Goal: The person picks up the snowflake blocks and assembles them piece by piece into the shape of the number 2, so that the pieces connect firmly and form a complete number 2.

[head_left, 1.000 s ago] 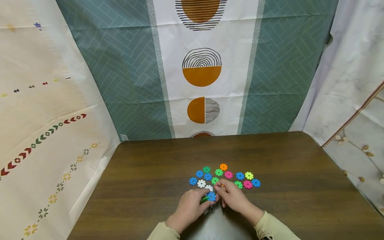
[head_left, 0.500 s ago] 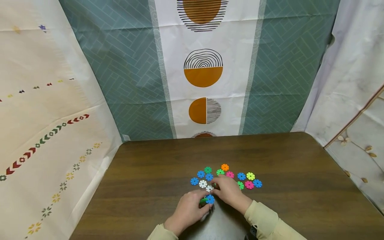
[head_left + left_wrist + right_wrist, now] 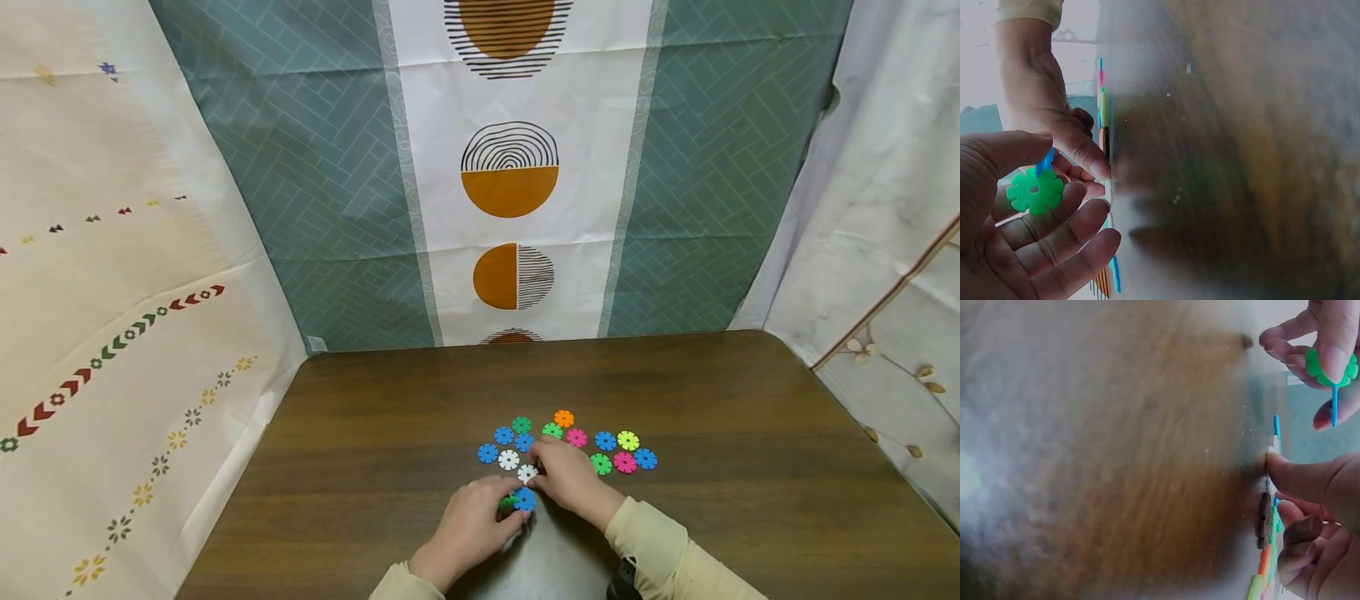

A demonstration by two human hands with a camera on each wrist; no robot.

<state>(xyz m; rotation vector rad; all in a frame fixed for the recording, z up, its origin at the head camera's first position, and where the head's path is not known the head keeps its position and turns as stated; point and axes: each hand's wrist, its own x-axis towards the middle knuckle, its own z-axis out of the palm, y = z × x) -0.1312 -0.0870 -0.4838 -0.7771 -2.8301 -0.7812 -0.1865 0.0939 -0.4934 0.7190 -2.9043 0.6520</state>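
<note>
My left hand [image 3: 472, 512] pinches a blue slotted disc [image 3: 525, 499] between thumb and fingers. A green disc [image 3: 1035, 190] is joined to it at an angle, both above the table. To the right, my right hand [image 3: 573, 479] is low over the discs, its thumb and index finger at the edges of a white disc [image 3: 527, 473] lying on the table. The right wrist view has the thumb of the right hand [image 3: 1316, 519] against that white piece, with a dark brown disc [image 3: 1264, 520] beside it. The right hand hides some discs.
Several flat discs lie on the brown table [image 3: 360, 433]: a second white one [image 3: 508, 460], blue ones at the left, an orange one [image 3: 564, 418] at the back, and pink, yellow and green ones at the right. Patterned cloths hang behind and at both sides.
My right hand has moved left and away from the joined discs to the white disc on the table. The left hand keeps its pinch and has shifted little.
</note>
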